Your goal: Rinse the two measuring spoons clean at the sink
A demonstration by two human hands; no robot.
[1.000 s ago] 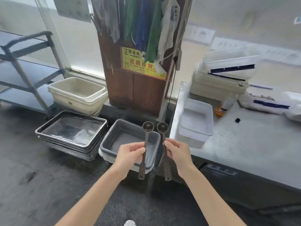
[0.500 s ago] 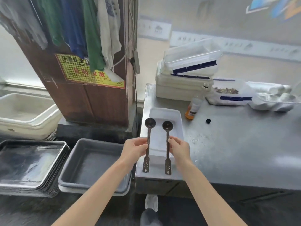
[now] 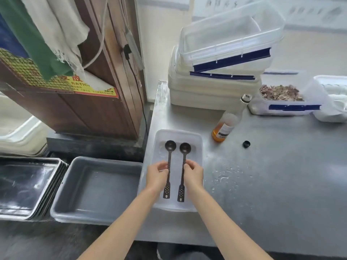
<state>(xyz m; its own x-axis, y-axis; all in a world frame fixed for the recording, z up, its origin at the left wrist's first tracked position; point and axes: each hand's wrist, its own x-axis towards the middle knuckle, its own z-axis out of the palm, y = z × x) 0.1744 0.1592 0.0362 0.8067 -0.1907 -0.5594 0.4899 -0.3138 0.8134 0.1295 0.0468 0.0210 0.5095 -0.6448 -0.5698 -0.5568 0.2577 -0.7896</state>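
Dark measuring spoons, 2: one (image 3: 169, 168) pinched in left hand (image 3: 157, 176), other (image 3: 183, 170) in right hand (image 3: 193, 175), above white tray (image 3: 197, 141) on steel counter (image 3: 272, 175). No sink visible; rinse progress undeterminable.

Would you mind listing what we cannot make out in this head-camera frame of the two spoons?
- Sink: none in the head view, beyond the frame edges.
- Spoon handles' middles: covered by the left hand and right hand.
- Residue in the left spoon and right spoon: bowls too dark.
- Bottle label: too small.
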